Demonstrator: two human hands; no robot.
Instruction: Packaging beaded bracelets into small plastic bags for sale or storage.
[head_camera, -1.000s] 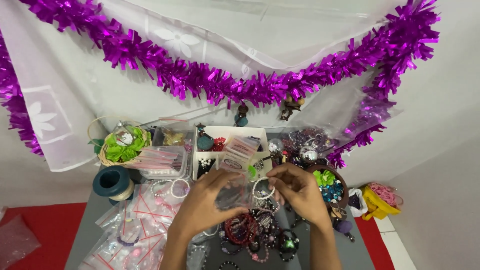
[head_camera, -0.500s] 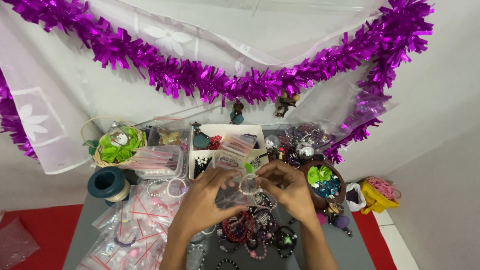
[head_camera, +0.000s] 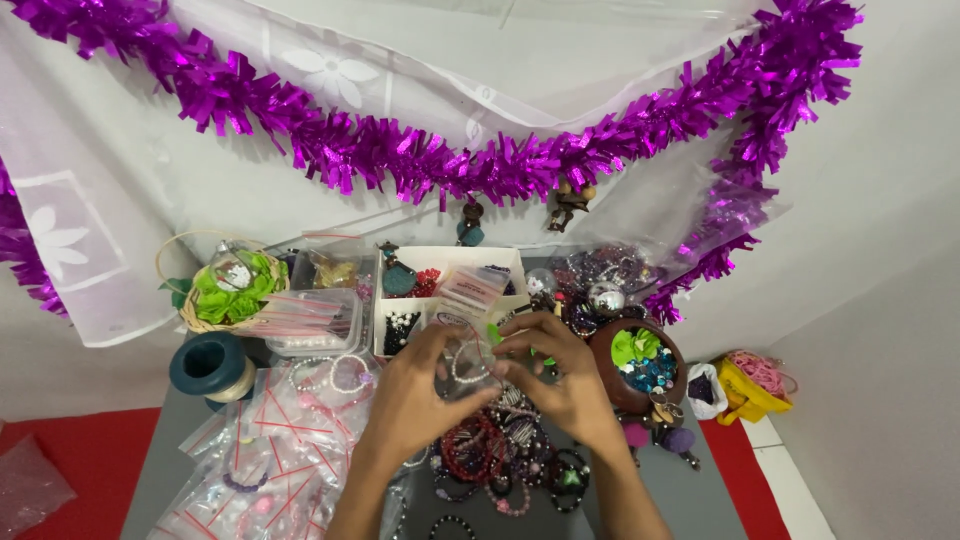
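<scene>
Clear bag (head_camera: 466, 365) pinched by left hand (head_camera: 415, 400), right hand (head_camera: 560, 375); bracelets (head_camera: 500, 455) crowd below.

Bare grey table (head_camera: 180, 450) leftward; bracelets (head_camera: 500, 455), brown bowl (head_camera: 640, 365) crowding elsewhere.

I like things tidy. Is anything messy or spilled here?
Nothing looks spilled or broken. Bracelets lie heaped on the table under both hands, and clear bags overlap loosely at the left. The tinsel hangs in a sag.
</scene>
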